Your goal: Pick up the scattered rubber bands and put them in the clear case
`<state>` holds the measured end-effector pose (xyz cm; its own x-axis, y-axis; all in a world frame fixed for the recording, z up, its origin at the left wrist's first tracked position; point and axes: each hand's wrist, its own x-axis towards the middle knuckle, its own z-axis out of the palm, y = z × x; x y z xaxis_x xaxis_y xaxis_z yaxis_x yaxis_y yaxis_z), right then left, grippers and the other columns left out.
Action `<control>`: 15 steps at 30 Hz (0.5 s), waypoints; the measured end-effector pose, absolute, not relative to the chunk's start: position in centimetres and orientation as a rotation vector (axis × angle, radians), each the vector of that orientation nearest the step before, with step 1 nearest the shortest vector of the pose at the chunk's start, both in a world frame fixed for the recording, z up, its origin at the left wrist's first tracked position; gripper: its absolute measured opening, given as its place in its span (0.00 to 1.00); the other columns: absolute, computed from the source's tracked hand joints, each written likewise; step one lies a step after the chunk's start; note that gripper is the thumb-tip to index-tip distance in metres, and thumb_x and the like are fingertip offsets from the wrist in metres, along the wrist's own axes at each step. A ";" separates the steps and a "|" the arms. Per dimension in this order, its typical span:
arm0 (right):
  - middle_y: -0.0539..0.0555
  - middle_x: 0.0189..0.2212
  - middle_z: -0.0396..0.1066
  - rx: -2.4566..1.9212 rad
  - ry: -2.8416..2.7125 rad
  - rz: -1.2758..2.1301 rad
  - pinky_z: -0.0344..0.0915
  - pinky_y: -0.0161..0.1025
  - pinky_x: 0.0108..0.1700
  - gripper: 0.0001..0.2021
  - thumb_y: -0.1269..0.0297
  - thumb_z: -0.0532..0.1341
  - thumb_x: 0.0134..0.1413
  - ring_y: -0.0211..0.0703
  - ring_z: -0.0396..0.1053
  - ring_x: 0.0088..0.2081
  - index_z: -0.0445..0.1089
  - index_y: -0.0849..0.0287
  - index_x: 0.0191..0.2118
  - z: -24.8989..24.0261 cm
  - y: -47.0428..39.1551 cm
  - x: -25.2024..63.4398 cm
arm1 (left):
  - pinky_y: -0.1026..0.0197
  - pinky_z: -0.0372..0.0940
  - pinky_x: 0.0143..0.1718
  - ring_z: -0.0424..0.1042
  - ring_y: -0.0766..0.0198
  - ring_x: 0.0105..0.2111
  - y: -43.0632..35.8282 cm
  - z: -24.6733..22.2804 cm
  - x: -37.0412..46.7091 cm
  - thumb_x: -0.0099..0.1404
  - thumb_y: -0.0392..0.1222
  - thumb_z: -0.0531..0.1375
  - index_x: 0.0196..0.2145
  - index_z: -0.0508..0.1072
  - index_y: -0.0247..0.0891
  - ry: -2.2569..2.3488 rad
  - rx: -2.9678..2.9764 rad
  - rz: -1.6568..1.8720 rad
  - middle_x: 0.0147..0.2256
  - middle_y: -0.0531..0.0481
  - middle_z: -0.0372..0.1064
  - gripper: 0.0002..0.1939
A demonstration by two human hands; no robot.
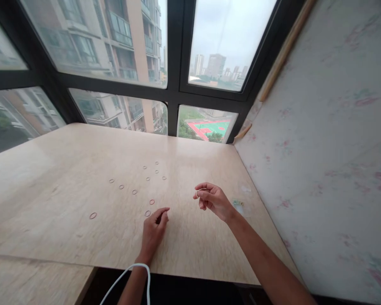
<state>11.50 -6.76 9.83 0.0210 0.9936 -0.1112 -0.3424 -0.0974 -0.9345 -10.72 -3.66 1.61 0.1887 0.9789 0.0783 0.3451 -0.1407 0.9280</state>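
Observation:
My right hand (212, 200) is raised over the stone sill, thumb and fingers pinched on a thin pale elastic band (197, 194). Lower and to the left, my left hand (155, 223) rests by the sill with its fingers curled closed, and nothing shows in them. Just beyond its knuckles lies a purple-grey elastic band (147, 213), with a red elastic band (152, 202) a little farther off. Several more thin bands lie apart from one another, among them a dark one (134, 192) and a reddish one (93, 216) at the left.
The beige marble sill (190, 161) runs back to dark window frames (173, 84). On the right stands a flowered wall (320, 148). A small clear packet with a green printed label (238, 203) lies near that wall. A white cable (139, 265) crosses my left wrist.

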 end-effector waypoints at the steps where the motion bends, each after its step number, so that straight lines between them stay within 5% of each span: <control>1: 0.53 0.29 0.77 -1.090 -0.847 1.367 0.62 0.29 0.20 0.14 0.60 0.70 0.44 0.32 0.69 0.19 0.72 0.60 0.37 9.5 -8.2 12.5 | 0.62 0.67 0.26 0.73 0.61 0.25 -3.7 1.6 -10.7 0.61 0.49 0.54 0.39 0.77 0.35 1.286 1.628 0.951 0.27 0.49 0.75 0.19; 10: 0.55 0.31 0.76 -1.430 -0.691 0.874 0.64 0.33 0.25 0.14 0.55 0.69 0.44 0.36 0.71 0.24 0.73 0.60 0.34 7.1 -16.9 22.1 | 0.63 0.68 0.24 0.73 0.61 0.25 -3.8 1.6 -10.8 0.57 0.53 0.56 0.40 0.78 0.36 1.381 1.659 0.887 0.29 0.48 0.76 0.21; 15: 0.52 0.24 0.71 -1.723 -0.774 0.524 0.58 0.32 0.21 0.16 0.50 0.63 0.46 0.37 0.65 0.21 0.71 0.60 0.34 6.0 -16.8 26.0 | 0.62 0.68 0.24 0.74 0.59 0.25 -3.6 1.3 -10.7 0.56 0.54 0.57 0.40 0.78 0.36 1.420 1.688 0.868 0.27 0.49 0.76 0.22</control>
<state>25.96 -16.75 5.98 0.6865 0.7259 0.0410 0.2312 -0.1646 -0.9589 -10.74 -3.63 1.32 0.1538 0.9876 0.0300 0.4770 -0.1009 0.8731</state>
